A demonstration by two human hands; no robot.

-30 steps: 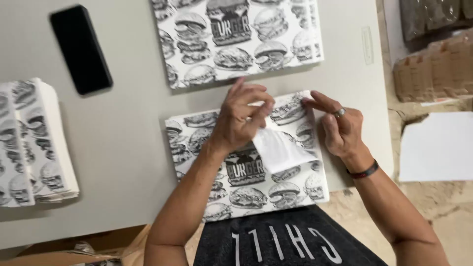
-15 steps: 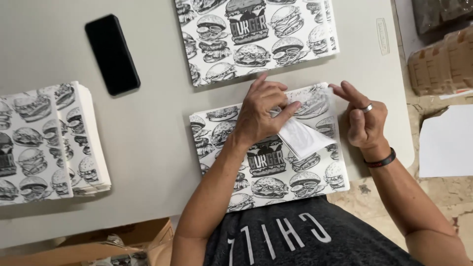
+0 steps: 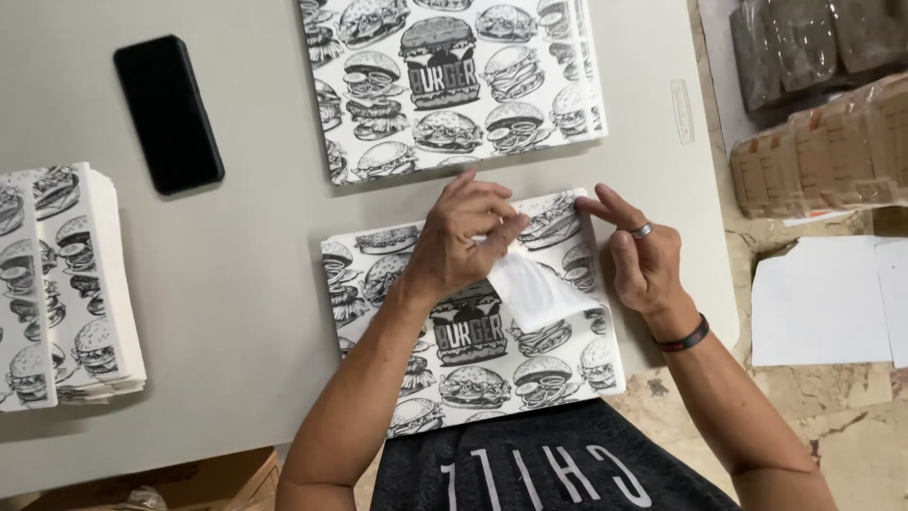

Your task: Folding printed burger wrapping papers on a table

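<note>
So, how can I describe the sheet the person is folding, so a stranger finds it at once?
On the grey table lie three lots of burger-printed paper. Take the stack nearest the person's body, under both hands. Its top sheet is the only one with a corner turned back to show plain white, pinched by the left hand.

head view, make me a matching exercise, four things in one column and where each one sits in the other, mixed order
Things:
1. black phone
2. left hand
3. right hand
4. stack of folded printed sheets

Places:
A. at the table's left edge
B. lifting a folded corner of the near printed sheet
C. flat on the bare table, upper left
D. fingers at the near sheet's right corner

Pairs: 1-C, 2-B, 3-D, 4-A
</note>
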